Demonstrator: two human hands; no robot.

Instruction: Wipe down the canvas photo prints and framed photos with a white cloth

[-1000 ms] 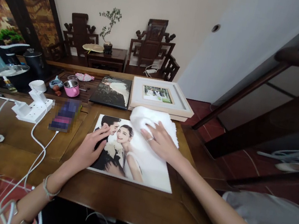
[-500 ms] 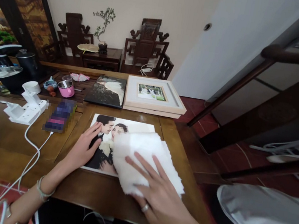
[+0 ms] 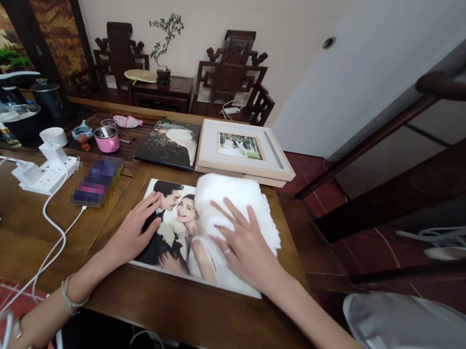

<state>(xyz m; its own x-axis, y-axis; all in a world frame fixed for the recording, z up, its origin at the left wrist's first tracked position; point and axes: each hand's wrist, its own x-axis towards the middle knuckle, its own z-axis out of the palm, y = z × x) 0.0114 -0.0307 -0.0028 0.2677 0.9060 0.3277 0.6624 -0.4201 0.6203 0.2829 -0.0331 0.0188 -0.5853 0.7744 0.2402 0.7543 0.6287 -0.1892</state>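
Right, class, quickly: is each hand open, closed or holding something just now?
Left hand: open, flat on the photo print, gripping nothing.
Right hand: open, spread flat on the white cloth lying on that print.

Framed picture (image 3: 243,151) blocks far side; near table edge (image 3: 191,316) free.

On my feed, fluffy white cloth (image 3: 232,204), glossy smooth photo print (image 3: 168,241), polished dark wood table (image 3: 191,316), matt pale wooden frame (image 3: 274,165), smooth white plastic power strip (image 3: 42,178).
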